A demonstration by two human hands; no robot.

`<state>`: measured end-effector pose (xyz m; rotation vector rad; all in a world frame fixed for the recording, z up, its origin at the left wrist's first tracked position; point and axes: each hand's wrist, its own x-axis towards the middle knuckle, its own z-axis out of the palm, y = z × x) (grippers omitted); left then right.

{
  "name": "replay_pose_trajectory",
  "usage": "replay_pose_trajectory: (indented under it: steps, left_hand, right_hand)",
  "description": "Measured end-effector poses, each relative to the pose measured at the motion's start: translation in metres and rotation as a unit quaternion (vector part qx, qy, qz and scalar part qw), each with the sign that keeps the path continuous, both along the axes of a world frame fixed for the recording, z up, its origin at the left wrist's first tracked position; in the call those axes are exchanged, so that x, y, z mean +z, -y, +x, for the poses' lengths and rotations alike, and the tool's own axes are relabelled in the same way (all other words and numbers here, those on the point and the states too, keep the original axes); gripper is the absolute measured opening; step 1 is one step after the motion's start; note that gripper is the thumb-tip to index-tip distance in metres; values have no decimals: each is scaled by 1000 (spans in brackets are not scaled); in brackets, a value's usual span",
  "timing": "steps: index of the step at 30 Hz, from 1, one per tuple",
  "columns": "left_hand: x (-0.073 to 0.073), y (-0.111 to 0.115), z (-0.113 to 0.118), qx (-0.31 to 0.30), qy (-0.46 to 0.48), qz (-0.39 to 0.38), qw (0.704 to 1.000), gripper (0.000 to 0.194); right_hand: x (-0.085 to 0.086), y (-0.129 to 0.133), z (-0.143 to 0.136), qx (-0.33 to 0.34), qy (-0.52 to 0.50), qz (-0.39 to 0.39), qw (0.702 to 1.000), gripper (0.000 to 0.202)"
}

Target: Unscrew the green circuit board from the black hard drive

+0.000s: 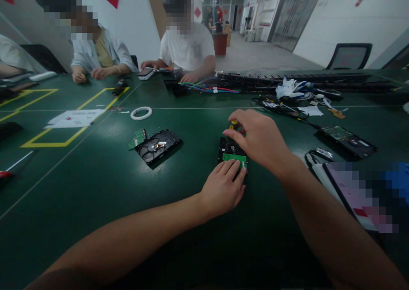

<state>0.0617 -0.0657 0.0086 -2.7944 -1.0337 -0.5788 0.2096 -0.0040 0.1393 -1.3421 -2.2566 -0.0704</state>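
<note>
A black hard drive (225, 146) with a green circuit board (234, 157) lies on the dark green table. My left hand (223, 185) grips its near end, with the fingers over the board's edge. Above the far part of the drive, my right hand (260, 139) pinches the yellow-and-black handle of a small screwdriver (234, 124). The screwdriver stands roughly upright; its tip is hard to make out. To the left sits another hard drive (158, 147), with a loose green circuit board (137, 139) against its far left side.
A white tape roll (141, 113) and paper sheets (75, 118) lie to the left. At right are another hard drive (348, 142), gloves (292, 88) and cables. A red-handled screwdriver (6, 174) lies at far left. People sit across the table.
</note>
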Motion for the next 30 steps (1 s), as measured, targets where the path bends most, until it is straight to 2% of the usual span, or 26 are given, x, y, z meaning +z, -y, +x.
replay_pose_trajectory:
  steps: [4, 10, 16, 21, 30]
  left_hand:
    - [0, 0, 0, 0, -3, -6, 1000, 49]
    - [0, 0, 0, 0, -6, 0, 1000, 49]
    - [1, 0, 0, 1, -5, -3, 1000, 49]
    - [0, -1, 0, -1, -4, -6, 1000, 49]
    - [-1, 0, 0, -2, 1, 0, 1000, 49]
  right_hand:
    - [-1, 0, -1, -21, 10, 11, 1000, 22]
    - [-2, 0, -1, 0, 3, -5, 1000, 21]
    - [0, -1, 1, 49, -23, -32, 998, 32]
    - [1, 1, 0, 6, 16, -21, 1000, 20]
    - [2, 3, -3, -15, 18, -21, 999, 27]
